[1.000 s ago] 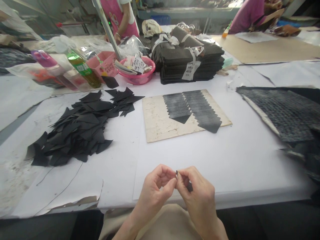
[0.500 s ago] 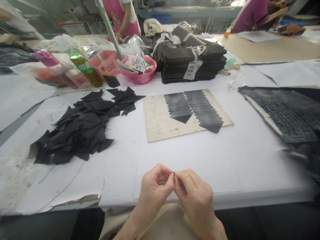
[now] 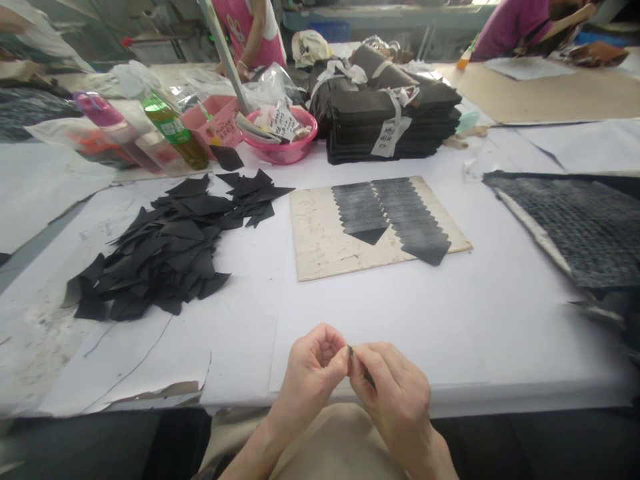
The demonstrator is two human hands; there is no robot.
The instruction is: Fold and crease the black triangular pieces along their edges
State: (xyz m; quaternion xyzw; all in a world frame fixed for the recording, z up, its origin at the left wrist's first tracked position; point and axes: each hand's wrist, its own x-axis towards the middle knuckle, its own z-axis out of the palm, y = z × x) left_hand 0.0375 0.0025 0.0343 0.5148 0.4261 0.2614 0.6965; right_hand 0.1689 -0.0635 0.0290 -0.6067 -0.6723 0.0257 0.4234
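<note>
At the table's front edge, my left hand [image 3: 317, 363] and my right hand [image 3: 393, 380] meet fingertip to fingertip. Between them is pinched a small dark piece [image 3: 351, 349], mostly hidden by the fingers; a bit of it shows under my right fingers. Beyond the hands lies a cream board [image 3: 320, 257] bearing two overlapping rows of black pointed pieces [image 3: 420, 233]. To the left is a heap of loose black pieces [image 3: 160, 260] of the same dark, flat material, with a smaller cluster [image 3: 255, 193] behind it.
A pink basin [image 3: 280, 152], a pink box [image 3: 215, 127] and a green-labelled bottle [image 3: 175, 133] stand at the back. Behind the board sits a tied black stack [image 3: 390, 127]. Dark woven sheets [image 3: 575, 220] lie on the right. Two people work across the table.
My hands stay pinched together, with slightly more of the dark piece showing. The whole view has shifted a little. The person at the back right has changed arm position.
</note>
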